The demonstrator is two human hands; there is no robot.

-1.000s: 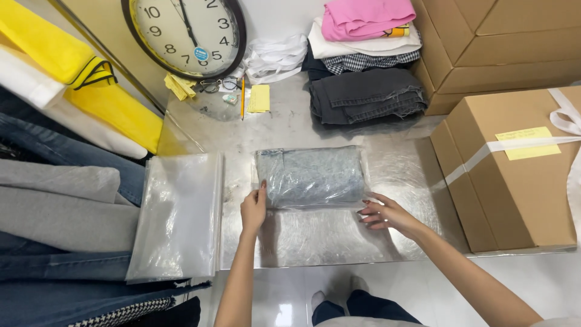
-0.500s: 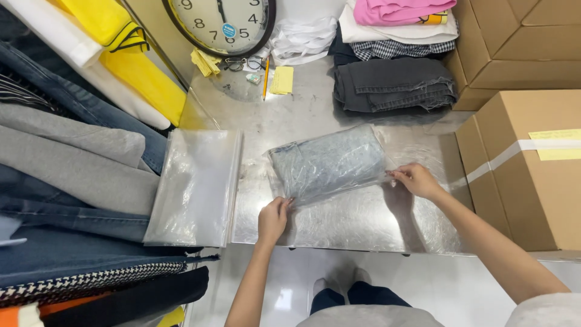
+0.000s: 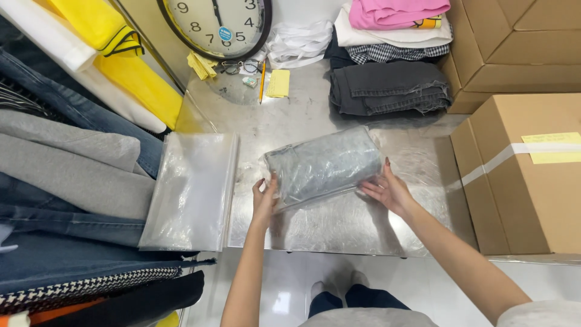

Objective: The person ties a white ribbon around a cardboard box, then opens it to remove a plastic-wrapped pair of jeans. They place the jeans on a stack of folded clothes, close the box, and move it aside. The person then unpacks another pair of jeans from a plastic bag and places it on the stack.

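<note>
Steel table (image 3: 339,224): both hands (left (image 3: 264,203), right (image 3: 387,191)) gripping bagged grey garment (image 3: 324,163).

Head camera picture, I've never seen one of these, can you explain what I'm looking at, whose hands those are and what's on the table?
The picture comes from a camera worn on a person's head, looking down, so the two bare arms reaching up from the bottom are that person's own. There is no machine here.

The left hand and the right hand each grip one end of a clear plastic bag with a folded grey garment inside, just above a shiny metal table.

To the left lies a pile of empty clear bags, beside stacked jeans and grey cloth. At the back stand a wall clock, a pencil, yellow notes and folded dark trousers. Cardboard boxes sit on the right.
</note>
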